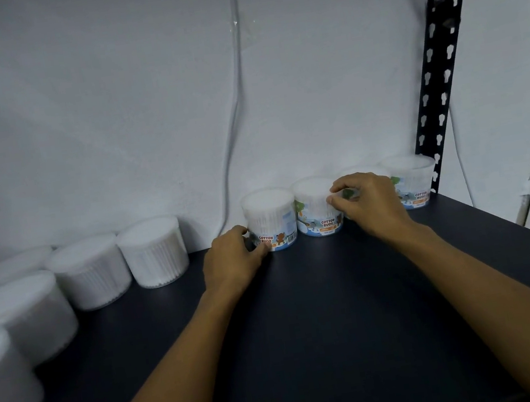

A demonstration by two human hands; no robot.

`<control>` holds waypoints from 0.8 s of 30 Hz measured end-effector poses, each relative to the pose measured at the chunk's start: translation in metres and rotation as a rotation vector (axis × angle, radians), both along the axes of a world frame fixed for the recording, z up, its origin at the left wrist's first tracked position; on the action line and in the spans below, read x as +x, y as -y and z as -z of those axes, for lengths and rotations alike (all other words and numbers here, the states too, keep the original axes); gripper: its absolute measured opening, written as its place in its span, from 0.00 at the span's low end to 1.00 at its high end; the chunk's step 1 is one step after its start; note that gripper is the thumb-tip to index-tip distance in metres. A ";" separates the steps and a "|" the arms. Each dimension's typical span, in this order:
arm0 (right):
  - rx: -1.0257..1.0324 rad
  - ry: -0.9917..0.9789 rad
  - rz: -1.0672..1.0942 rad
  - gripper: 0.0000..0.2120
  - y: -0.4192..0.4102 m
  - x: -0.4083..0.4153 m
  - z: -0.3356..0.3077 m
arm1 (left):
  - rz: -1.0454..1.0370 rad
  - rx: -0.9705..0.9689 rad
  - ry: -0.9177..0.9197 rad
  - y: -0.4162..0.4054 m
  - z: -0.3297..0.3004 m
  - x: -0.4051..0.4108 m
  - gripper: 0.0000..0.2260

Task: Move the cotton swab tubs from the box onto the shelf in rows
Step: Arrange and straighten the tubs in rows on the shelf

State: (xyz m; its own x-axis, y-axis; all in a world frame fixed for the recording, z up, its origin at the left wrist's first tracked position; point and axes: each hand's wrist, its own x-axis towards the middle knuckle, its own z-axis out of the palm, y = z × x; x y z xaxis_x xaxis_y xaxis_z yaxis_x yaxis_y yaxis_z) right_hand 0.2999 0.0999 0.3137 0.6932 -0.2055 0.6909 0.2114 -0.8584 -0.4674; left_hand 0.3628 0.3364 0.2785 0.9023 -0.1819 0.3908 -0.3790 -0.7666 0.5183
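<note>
Left hand (230,257) gripping tub (271,218), shelf (325,312)

The left hand (230,257) grips a clear round cotton-bud tub (270,219) on the dark shelf (325,312). The right hand (368,200) pinches another labelled tub (352,194), mostly hidden behind it.

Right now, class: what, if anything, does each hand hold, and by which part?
The left hand grips a labelled tub low on its left side. The right hand curls round another tub, largely hidden; the exact contact cannot be told.

Third tub (352,175) mostly behind right hand (368,202); labels blurred
</note>
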 end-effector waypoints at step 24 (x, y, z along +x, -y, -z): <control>-0.005 0.012 -0.006 0.06 0.000 0.000 -0.001 | -0.059 0.172 0.102 0.003 0.000 -0.007 0.20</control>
State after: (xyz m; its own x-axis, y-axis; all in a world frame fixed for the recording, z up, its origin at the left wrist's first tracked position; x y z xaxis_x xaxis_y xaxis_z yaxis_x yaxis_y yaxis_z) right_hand 0.2997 0.0998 0.3148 0.6858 -0.1978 0.7004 0.2222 -0.8595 -0.4603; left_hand 0.3558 0.3331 0.2783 0.8706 -0.2018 0.4486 -0.3748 -0.8629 0.3392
